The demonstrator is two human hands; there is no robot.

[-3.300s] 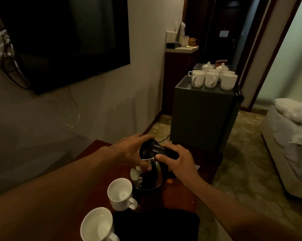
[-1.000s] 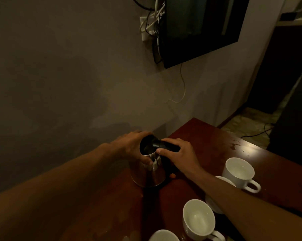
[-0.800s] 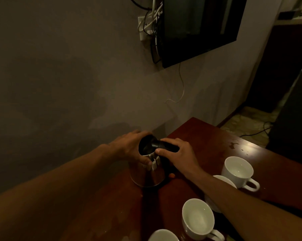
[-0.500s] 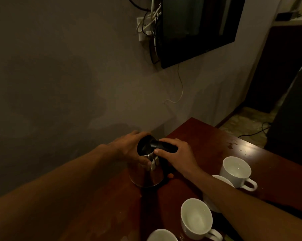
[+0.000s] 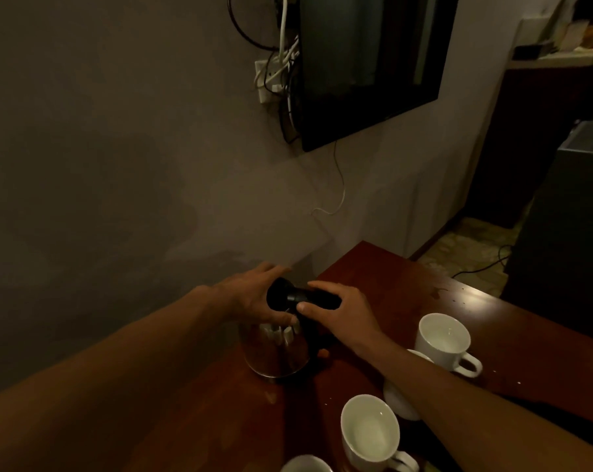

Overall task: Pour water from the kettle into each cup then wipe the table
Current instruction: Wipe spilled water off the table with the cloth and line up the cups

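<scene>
On table (image 5: pixel 407 287) near wall: kettle (image 5: pixel 276 352) upright, right hand (image 5: pixel 336 310) gripping handle, left hand (image 5: pixel 254 296) cupping lid; cups (image 5: pixel 441 340) lie rightward.

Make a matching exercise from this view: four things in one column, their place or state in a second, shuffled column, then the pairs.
Things:
1. kettle
2. left hand
3. right hand
4. television

Place or state:
A. mounted on the wall
B. standing upright on the wooden table
C. gripping the kettle's black handle
D. resting on the kettle's lid side, away from the cups

Pairs: 1-B, 2-D, 3-C, 4-A
</scene>
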